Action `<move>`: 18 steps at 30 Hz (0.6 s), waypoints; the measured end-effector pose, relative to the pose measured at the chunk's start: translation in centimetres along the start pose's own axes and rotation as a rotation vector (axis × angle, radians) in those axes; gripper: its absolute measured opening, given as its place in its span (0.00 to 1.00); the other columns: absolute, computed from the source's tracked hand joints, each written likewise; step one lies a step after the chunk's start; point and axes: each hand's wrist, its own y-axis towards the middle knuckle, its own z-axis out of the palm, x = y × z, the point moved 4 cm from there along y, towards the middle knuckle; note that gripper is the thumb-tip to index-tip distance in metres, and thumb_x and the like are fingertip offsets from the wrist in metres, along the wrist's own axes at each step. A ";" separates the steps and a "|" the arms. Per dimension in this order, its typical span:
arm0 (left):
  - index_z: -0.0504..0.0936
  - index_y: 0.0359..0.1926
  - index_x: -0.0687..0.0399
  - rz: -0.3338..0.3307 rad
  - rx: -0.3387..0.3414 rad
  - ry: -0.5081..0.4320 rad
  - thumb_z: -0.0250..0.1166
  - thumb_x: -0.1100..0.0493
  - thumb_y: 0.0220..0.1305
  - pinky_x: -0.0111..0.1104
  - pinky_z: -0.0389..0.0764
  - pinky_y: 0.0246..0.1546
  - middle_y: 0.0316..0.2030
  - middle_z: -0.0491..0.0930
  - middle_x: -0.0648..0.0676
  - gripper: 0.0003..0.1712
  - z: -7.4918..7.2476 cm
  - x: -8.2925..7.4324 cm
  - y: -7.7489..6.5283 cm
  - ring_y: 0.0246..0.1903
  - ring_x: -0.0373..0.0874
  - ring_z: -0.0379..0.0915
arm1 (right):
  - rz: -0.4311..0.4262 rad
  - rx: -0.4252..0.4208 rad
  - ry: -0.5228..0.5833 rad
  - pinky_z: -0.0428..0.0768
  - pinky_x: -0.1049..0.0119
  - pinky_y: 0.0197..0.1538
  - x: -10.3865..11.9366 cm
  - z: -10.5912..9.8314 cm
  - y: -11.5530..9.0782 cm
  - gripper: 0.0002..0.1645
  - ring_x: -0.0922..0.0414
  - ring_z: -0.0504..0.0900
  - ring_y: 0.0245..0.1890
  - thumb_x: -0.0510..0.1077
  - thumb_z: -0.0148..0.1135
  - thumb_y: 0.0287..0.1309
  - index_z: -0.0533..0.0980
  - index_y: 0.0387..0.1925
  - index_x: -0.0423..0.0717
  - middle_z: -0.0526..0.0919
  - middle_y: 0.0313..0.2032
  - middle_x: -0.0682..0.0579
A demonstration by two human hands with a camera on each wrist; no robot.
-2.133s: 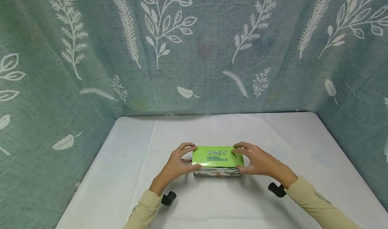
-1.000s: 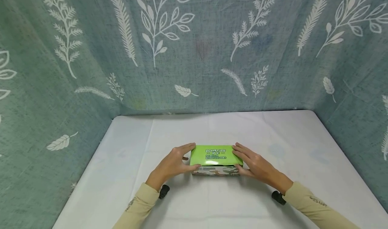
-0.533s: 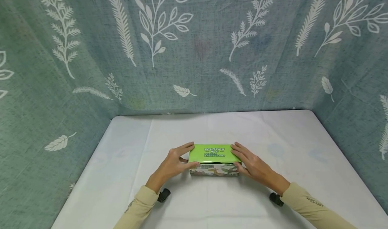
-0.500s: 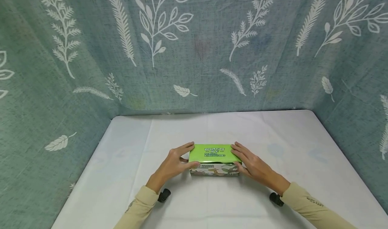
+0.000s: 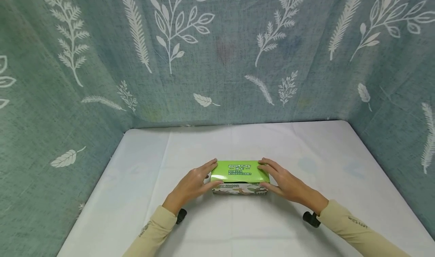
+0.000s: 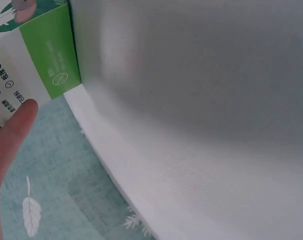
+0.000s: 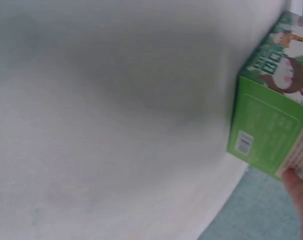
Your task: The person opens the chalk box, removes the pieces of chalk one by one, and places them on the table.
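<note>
A cardboard box (image 5: 238, 172) with a bright green printed top sits on the white cloth, its long front side showing cartoon animals. A thin dark gap runs under the top's front edge. My left hand (image 5: 192, 184) holds the box's left end, thumb at the front corner and fingers at the back corner. The right hand (image 5: 289, 183) holds the other end in the same way. In the left wrist view a fingertip touches the white and green end of the box (image 6: 51, 55). In the right wrist view a fingertip touches the barcoded green end of the box (image 7: 264, 130).
The white cloth-covered table (image 5: 153, 151) reaches back to a blue-green curtain (image 5: 231, 79) with white leaf patterns, which also hangs at both sides. Black wrist devices (image 5: 311, 219) show below my sleeves (image 5: 357, 223).
My right fingers spread apart slightly on the box's end, after lying closer together about one second ago. Both hands stay on the box. The head view shifts a little.
</note>
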 end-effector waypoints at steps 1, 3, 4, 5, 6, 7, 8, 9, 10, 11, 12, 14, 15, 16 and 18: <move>0.71 0.62 0.66 0.001 0.006 0.007 0.62 0.43 0.62 0.37 0.79 0.47 0.62 0.69 0.62 0.37 0.0 0.0 0.0 0.51 0.50 0.76 | 0.014 0.009 0.012 0.78 0.58 0.51 0.0 -0.1 0.1 0.32 0.47 0.70 0.59 0.46 0.69 0.55 0.69 0.58 0.37 0.67 0.60 0.40; 0.71 0.62 0.67 -0.004 0.012 0.011 0.61 0.43 0.64 0.35 0.80 0.43 0.62 0.69 0.63 0.36 0.0 -0.1 0.1 0.45 0.47 0.80 | 0.041 0.020 0.032 0.78 0.59 0.50 0.0 -0.3 0.2 0.33 0.50 0.72 0.57 0.47 0.69 0.54 0.68 0.58 0.38 0.67 0.59 0.41; 0.70 0.62 0.67 -0.007 0.013 0.007 0.60 0.44 0.64 0.34 0.81 0.42 0.62 0.69 0.63 0.36 0.1 -0.1 0.1 0.41 0.46 0.81 | 0.051 0.024 0.041 0.78 0.59 0.50 0.0 -0.3 0.2 0.33 0.50 0.72 0.56 0.47 0.69 0.54 0.68 0.58 0.38 0.67 0.59 0.42; 0.70 0.62 0.67 -0.013 0.013 0.001 0.60 0.45 0.65 0.32 0.81 0.40 0.62 0.68 0.63 0.35 0.1 -0.2 0.1 0.39 0.44 0.81 | 0.059 0.027 0.044 0.78 0.59 0.49 0.0 -0.4 0.3 0.34 0.51 0.72 0.56 0.48 0.69 0.54 0.68 0.58 0.38 0.67 0.59 0.42; 0.70 0.63 0.67 -0.019 0.011 -0.009 0.59 0.45 0.66 0.31 0.82 0.37 0.62 0.68 0.63 0.35 0.1 -0.2 0.1 0.36 0.43 0.82 | 0.066 0.029 0.047 0.78 0.59 0.50 0.0 -0.4 0.3 0.34 0.51 0.72 0.56 0.48 0.69 0.55 0.68 0.59 0.39 0.67 0.59 0.42; 0.69 0.63 0.67 -0.025 0.010 -0.024 0.59 0.46 0.66 0.30 0.81 0.37 0.62 0.67 0.63 0.35 0.2 -0.3 0.1 0.36 0.44 0.82 | 0.073 0.030 0.044 0.78 0.59 0.50 0.0 -0.5 0.3 0.33 0.51 0.73 0.56 0.48 0.68 0.55 0.68 0.59 0.39 0.67 0.59 0.42; 0.69 0.63 0.67 -0.032 0.010 -0.039 0.59 0.46 0.66 0.29 0.81 0.37 0.63 0.67 0.63 0.35 0.3 -0.3 0.2 0.39 0.45 0.81 | 0.079 0.030 0.040 0.78 0.58 0.49 0.0 -0.5 0.3 0.33 0.51 0.73 0.56 0.48 0.68 0.55 0.68 0.59 0.39 0.67 0.60 0.42; 0.68 0.64 0.67 -0.041 0.012 -0.056 0.59 0.46 0.66 0.28 0.81 0.37 0.63 0.66 0.64 0.35 0.3 -0.3 0.2 0.42 0.47 0.81 | 0.082 0.031 0.035 0.78 0.58 0.50 -0.1 -0.5 0.3 0.33 0.51 0.73 0.56 0.48 0.67 0.56 0.68 0.59 0.39 0.67 0.60 0.42; 0.68 0.64 0.67 -0.052 0.015 -0.071 0.59 0.46 0.66 0.27 0.81 0.38 0.64 0.65 0.63 0.35 0.4 -0.3 0.1 0.46 0.48 0.79 | 0.081 0.031 0.025 0.78 0.58 0.50 -0.1 -0.5 0.3 0.32 0.50 0.73 0.56 0.48 0.67 0.56 0.69 0.59 0.39 0.67 0.60 0.42; 0.67 0.65 0.67 -0.063 0.019 -0.083 0.59 0.46 0.66 0.27 0.81 0.38 0.64 0.65 0.63 0.36 0.5 -0.2 0.1 0.50 0.49 0.77 | 0.077 0.031 0.016 0.78 0.57 0.50 -0.1 -0.5 0.2 0.32 0.50 0.73 0.56 0.48 0.66 0.57 0.69 0.59 0.39 0.67 0.60 0.42; 0.67 0.65 0.67 -0.074 0.021 -0.105 0.60 0.46 0.65 0.26 0.80 0.39 0.65 0.64 0.63 0.36 0.5 -0.2 0.0 0.53 0.50 0.74 | 0.070 0.028 0.010 0.78 0.57 0.50 -0.1 -0.4 0.2 0.31 0.49 0.73 0.57 0.48 0.66 0.57 0.69 0.59 0.39 0.68 0.60 0.41; 0.66 0.65 0.66 -0.094 0.029 -0.148 0.62 0.45 0.63 0.25 0.80 0.40 0.66 0.63 0.63 0.38 0.6 -0.1 -0.2 0.59 0.52 0.68 | 0.048 0.022 -0.008 0.78 0.56 0.51 0.0 -0.3 0.1 0.31 0.48 0.72 0.57 0.49 0.65 0.59 0.69 0.59 0.38 0.68 0.60 0.40; 0.65 0.66 0.66 -0.105 0.030 -0.172 0.63 0.45 0.62 0.25 0.80 0.40 0.66 0.62 0.62 0.39 0.6 0.0 -0.3 0.61 0.52 0.66 | 0.034 0.019 -0.016 0.77 0.56 0.52 0.1 -0.2 0.1 0.31 0.47 0.72 0.58 0.49 0.64 0.59 0.69 0.59 0.37 0.68 0.60 0.39; 0.65 0.66 0.66 -0.113 0.030 -0.196 0.63 0.45 0.60 0.24 0.79 0.40 0.66 0.62 0.62 0.40 0.6 0.1 -0.4 0.61 0.51 0.66 | 0.022 0.016 -0.025 0.77 0.56 0.52 0.1 -0.2 0.1 0.30 0.46 0.71 0.58 0.49 0.63 0.60 0.69 0.59 0.36 0.68 0.60 0.38; 0.65 0.66 0.65 -0.121 0.020 -0.246 0.65 0.45 0.59 0.24 0.80 0.39 0.67 0.62 0.61 0.41 0.6 0.2 -0.4 0.62 0.51 0.64 | 0.003 0.013 -0.039 0.77 0.56 0.53 0.2 -0.1 0.2 0.30 0.45 0.71 0.59 0.49 0.61 0.62 0.68 0.59 0.36 0.67 0.60 0.37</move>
